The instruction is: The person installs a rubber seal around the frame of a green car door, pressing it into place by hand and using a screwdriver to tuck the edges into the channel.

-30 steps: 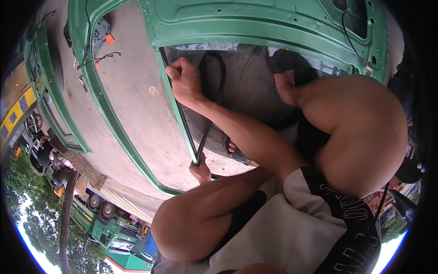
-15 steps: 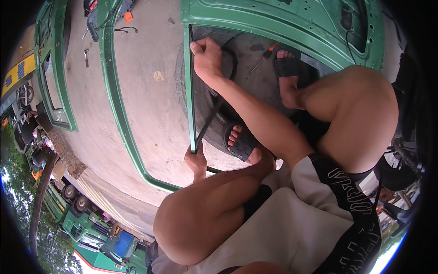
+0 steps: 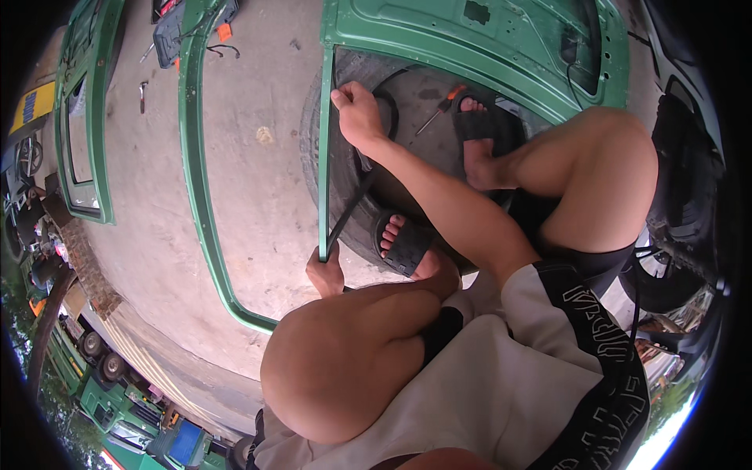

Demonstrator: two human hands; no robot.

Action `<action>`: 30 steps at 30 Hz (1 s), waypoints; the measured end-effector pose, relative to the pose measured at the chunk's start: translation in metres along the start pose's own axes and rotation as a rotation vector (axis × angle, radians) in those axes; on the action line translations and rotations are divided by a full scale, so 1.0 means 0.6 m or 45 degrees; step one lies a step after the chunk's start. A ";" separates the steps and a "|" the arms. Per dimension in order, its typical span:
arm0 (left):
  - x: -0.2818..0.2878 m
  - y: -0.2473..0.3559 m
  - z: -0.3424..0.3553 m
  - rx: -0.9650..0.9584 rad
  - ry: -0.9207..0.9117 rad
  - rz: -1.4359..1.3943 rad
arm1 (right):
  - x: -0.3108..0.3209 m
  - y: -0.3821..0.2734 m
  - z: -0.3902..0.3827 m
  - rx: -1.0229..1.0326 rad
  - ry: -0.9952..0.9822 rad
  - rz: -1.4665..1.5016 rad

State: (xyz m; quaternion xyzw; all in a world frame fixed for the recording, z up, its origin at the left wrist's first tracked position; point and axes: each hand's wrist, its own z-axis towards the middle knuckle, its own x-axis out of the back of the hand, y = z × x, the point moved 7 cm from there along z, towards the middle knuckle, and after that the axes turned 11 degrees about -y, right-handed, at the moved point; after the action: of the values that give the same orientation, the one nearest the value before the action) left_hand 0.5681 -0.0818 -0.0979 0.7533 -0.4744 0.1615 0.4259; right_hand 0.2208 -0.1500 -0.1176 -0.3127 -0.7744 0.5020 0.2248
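A green vehicle door (image 3: 439,35) with an open window frame lies before me, and a narrow green bar (image 3: 324,172) runs along the opening. My right hand (image 3: 360,116) is closed in a pinch at the bar's upper part. A black rubber strip (image 3: 352,205) loops from behind that hand, passes under my right forearm and slants to the bar's lower end. There my left hand (image 3: 326,274) is closed around the strip and the bar's end; my knee partly hides its wrist. Beneath the frame lies a tyre (image 3: 345,184), with my sandalled foot (image 3: 407,247) against it.
A screwdriver (image 3: 431,117) lies by my other foot. Left of the bar stretches the curved green frame (image 3: 192,157); beyond it are a hammer (image 3: 142,98), a grey tool case (image 3: 167,39) and another green door (image 3: 102,180). Green trucks (image 3: 102,403) stand at the lower left.
My right hand has slid a little down the bar, still pinched. The left hand keeps its grip at the lower end. The whole view has shifted slightly.
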 end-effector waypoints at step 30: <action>0.005 -0.015 0.003 -0.058 0.060 -0.100 | 0.007 0.024 0.049 -0.136 0.071 0.490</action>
State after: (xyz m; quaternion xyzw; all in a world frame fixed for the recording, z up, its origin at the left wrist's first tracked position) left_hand 0.5771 -0.0832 -0.1011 0.7575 -0.4379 0.1516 0.4599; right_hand 0.2025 -0.1613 -0.1424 -0.4803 -0.7193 0.4850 0.1290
